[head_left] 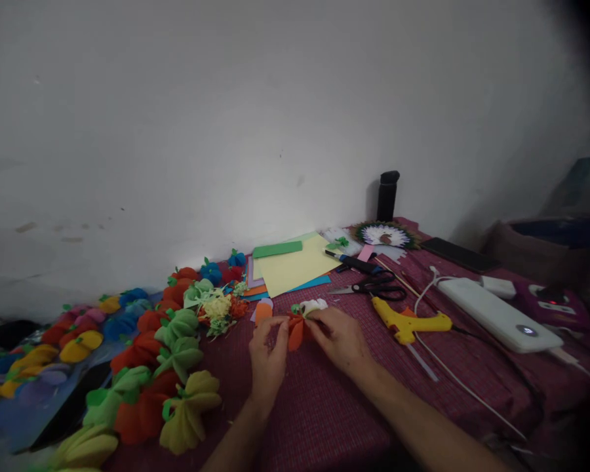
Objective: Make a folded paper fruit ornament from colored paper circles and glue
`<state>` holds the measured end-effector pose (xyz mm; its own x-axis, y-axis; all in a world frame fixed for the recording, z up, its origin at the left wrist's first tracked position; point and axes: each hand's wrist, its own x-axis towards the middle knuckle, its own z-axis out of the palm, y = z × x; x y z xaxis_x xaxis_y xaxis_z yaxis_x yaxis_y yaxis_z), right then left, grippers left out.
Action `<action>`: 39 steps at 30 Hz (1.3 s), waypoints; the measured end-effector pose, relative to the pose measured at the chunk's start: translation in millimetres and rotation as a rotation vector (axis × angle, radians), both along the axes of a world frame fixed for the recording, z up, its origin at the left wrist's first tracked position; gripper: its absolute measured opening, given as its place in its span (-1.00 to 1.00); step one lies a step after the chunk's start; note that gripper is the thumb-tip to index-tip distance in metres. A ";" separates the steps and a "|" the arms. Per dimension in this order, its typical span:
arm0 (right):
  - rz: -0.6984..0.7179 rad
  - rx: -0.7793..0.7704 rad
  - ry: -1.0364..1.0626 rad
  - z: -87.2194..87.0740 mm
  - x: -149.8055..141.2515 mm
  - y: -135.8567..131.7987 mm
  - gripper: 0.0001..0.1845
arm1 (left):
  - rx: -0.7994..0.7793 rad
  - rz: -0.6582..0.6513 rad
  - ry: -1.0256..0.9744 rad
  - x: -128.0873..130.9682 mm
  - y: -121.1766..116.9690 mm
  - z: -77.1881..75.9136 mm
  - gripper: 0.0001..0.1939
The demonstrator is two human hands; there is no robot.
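Note:
In front of me, my left hand [268, 357] and my right hand [340, 337] meet at a small orange craft piece [295, 333]. The fingertips of both hands pinch it from either side, so part of it is hidden. A bit of green shows at its top. Just behind my right fingers sits a small white thing [313, 305] whose kind I cannot make out. Close behind my left hand lie orange and lilac paper cut-outs [264, 311]. To the right of my right hand, a yellow glue gun [409, 322] lies on the red checked tablecloth [319, 406].
Many-coloured paper pumpkins [179, 334] crowd the left side, beside shredded paper [219, 311]. Behind my hands are paper sheets [295, 265], scissors [378, 286] and a cutter knife [351, 262]. A white power bank [499, 314], cables and a black bottle [387, 196] stand right.

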<state>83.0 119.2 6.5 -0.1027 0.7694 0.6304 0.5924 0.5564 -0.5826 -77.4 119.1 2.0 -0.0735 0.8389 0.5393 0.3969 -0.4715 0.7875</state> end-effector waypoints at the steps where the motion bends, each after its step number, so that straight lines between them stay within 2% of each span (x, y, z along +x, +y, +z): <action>1: -0.002 -0.007 -0.016 0.0 0.1 -0.1 -0.88 | -0.036 -0.003 -0.025 -0.3 1.2 -0.5 -0.85; 6: -0.010 -0.035 -0.089 -0.4 0.0 -0.1 -0.85 | -0.063 -0.039 -0.012 -2.3 8.0 -4.3 -0.82; 14: -0.010 -0.013 -0.135 1.6 -0.8 -1.1 -0.85 | -0.048 0.005 0.102 -6.0 9.6 -7.2 -0.89; 18: -0.045 -0.030 -0.134 3.9 -0.3 -0.6 -0.85 | -0.076 0.010 0.048 -8.7 15.2 -9.2 -0.79; 22: -0.129 -0.053 -0.122 5.2 1.4 -1.1 -0.85 | -0.104 0.072 -0.145 -12.6 15.0 -3.2 -0.71; 27: -0.197 -0.066 -0.124 6.1 1.9 -1.6 -0.86 | -0.063 0.087 0.035 -8.8 3.7 8.7 -0.77; 30: -0.205 -0.055 -0.113 6.2 1.5 -0.7 -0.86 | -0.023 0.052 0.125 -5.4 2.9 9.9 -0.80; 34: -0.176 -0.071 -0.078 6.0 1.1 0.0 -0.86 | 0.010 -0.061 0.178 -3.3 6.2 7.3 -0.85; 39: -0.112 -0.092 0.006 8.4 -0.5 -1.1 -0.75 | -0.110 -0.092 0.142 -5.3 11.8 0.2 -0.87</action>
